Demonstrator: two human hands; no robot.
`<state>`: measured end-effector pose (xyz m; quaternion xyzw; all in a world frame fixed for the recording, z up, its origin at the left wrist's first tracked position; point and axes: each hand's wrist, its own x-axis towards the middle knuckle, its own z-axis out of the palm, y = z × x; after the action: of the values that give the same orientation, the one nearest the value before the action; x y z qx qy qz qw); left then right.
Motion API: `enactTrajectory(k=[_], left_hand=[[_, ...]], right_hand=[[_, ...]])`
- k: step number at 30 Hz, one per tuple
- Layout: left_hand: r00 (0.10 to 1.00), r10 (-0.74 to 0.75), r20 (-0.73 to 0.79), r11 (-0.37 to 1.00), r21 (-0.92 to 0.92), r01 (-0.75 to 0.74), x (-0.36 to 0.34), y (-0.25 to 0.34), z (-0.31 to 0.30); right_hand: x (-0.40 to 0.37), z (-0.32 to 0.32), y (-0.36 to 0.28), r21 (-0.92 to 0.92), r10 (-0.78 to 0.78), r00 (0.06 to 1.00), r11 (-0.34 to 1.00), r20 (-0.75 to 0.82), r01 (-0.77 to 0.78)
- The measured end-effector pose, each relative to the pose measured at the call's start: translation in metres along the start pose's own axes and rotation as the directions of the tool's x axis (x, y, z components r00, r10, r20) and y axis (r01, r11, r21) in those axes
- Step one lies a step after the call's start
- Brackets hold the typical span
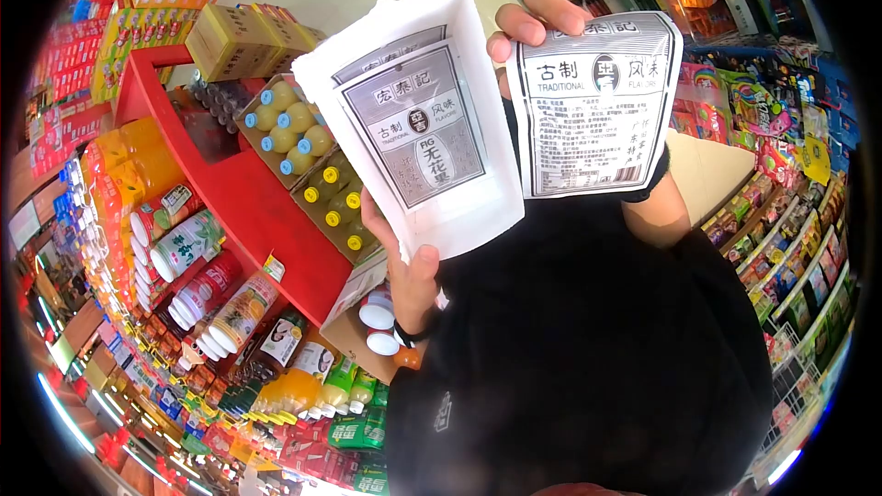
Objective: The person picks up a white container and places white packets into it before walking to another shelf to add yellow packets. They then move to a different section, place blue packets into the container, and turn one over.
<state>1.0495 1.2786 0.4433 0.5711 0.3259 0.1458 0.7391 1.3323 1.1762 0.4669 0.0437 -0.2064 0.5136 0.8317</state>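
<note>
My left hand (413, 287) is closed on the lower left edge of an open white paper box (491, 174), tilted towards me. Grey-and-white packets lie inside; the front fig packet (424, 124) carries the word FIG and Chinese print. My right hand (542, 18) grips a matching packet (597, 106) by its upper left corner, fingers over the edge. Its face shows TRADITIONAL FLAVORS, small print and a barcode. This packet stands just right of the box and hides much of my right hand and wrist.
On the left a red display stand (276, 253) holds boxed drinks with blue caps (289, 133) and yellow-capped bottles (335, 197). Large drink bottles (239, 312) are packed below it. Cartons (243, 41) stand behind. Shelves of snack bags (758, 106) line the right side.
</note>
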Motion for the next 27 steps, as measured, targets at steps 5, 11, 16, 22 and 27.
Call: enactTrajectory(k=[5, 11, 16, 22, 27], left_hand=[[0.998, -0.067, -0.005, 0.998, -0.006, 0.067, -0.003, 0.0, -0.007], [0.998, -0.062, 0.034, 0.998, -0.001, 0.062, -0.003, -0.001, -0.01], [0.981, -0.186, 0.06, 0.982, 0.05, 0.183, 0.004, 0.01, -0.008], [0.985, -0.154, 0.075, 0.986, 0.076, 0.148, 0.008, 0.016, -0.005], [0.994, -0.097, 0.043, 0.994, 0.05, 0.095, 0.008, 0.025, 0.004]], right_hand=[[0.002, 0.005, 0.003, -0.01, -0.022, 1.0, 1.0, -0.005, 0.022], [0.0, 0.005, 0.005, -0.012, -0.022, 1.0, 1.0, -0.009, 0.022], [-0.001, 0.002, 0.005, -0.075, -0.063, 0.998, 0.995, 0.009, 0.063], [0.001, 0.009, 0.006, -0.142, -0.069, 0.998, 0.988, -0.004, 0.068], [0.002, 0.006, 0.008, -0.158, -0.037, 0.999, 0.987, 0.002, 0.037]])
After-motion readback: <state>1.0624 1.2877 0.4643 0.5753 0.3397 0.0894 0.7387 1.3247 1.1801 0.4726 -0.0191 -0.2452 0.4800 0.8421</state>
